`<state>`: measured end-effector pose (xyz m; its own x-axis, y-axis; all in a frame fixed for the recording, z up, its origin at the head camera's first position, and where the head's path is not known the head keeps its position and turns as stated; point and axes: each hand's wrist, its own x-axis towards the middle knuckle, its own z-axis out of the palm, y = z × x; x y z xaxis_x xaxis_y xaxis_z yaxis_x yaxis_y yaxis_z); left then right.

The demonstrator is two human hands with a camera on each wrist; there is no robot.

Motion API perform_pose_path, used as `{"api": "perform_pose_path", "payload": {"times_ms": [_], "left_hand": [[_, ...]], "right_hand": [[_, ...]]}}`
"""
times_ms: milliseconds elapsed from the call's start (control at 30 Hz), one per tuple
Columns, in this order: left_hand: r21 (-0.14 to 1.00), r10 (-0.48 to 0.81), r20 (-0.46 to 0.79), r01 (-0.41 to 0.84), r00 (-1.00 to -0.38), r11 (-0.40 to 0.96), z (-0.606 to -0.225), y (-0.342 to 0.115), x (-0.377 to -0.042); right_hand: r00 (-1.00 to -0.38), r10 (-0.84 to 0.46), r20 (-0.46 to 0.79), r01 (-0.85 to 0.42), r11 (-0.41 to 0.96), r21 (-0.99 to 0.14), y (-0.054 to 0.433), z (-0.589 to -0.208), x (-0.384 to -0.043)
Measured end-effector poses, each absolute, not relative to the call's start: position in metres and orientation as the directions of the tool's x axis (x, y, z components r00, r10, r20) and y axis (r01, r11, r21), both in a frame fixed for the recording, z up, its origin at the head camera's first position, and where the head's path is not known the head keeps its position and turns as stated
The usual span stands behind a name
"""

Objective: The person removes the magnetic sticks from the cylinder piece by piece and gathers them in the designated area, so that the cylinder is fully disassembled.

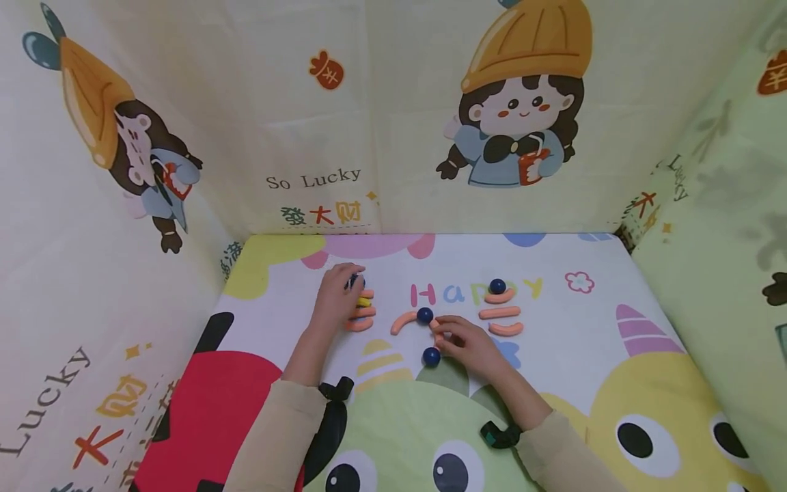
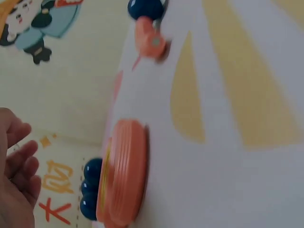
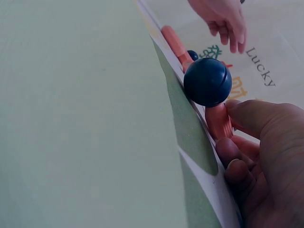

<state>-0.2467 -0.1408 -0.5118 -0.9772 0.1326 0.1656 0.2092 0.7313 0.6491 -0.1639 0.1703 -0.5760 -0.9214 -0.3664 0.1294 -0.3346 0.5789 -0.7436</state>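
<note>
My right hand [image 1: 470,345] pinches a short orange-pink rod [image 3: 218,121] between thumb and fingers. A dark blue ball [image 3: 207,81] touches the rod's near end. Beyond the rod, another dark blue ball [image 1: 425,315] meets a curved orange-pink rod [image 1: 402,321] lying to its left. My left hand [image 1: 340,294] is over a row of orange-pink rods [image 1: 361,324], a yellow rod [image 1: 364,302] and dark blue balls [image 2: 90,206]. Its fingers look loosely bent in the left wrist view, with nothing held; in the head view it partly hides the balls.
Right of my right hand lie a dark blue ball [image 1: 497,286], a straight orange-pink rod [image 1: 500,312] and curved rods [image 1: 506,329]. The printed tabletop [image 1: 553,328] is bordered by cloth walls [image 1: 406,137] at the back and both sides.
</note>
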Motion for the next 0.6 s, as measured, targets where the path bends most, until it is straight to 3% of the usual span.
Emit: {"api": "perform_pose_path", "payload": {"times_ms": [333,600], "left_hand": [[0.641,0.307,-0.058,0.201,-0.95,0.741,-0.529,-0.097,-0.181],[0.576,0.261,-0.038,0.193,-0.965,0.795,-0.551,-0.079,-0.17]], "right_hand": [[-0.922,-0.366,0.13,-0.335,0.583,-0.74,0.167,-0.575,-0.164],[-0.922,-0.373,0.102,-0.326,0.607,-0.725,0.167,-0.573,-0.163]]}}
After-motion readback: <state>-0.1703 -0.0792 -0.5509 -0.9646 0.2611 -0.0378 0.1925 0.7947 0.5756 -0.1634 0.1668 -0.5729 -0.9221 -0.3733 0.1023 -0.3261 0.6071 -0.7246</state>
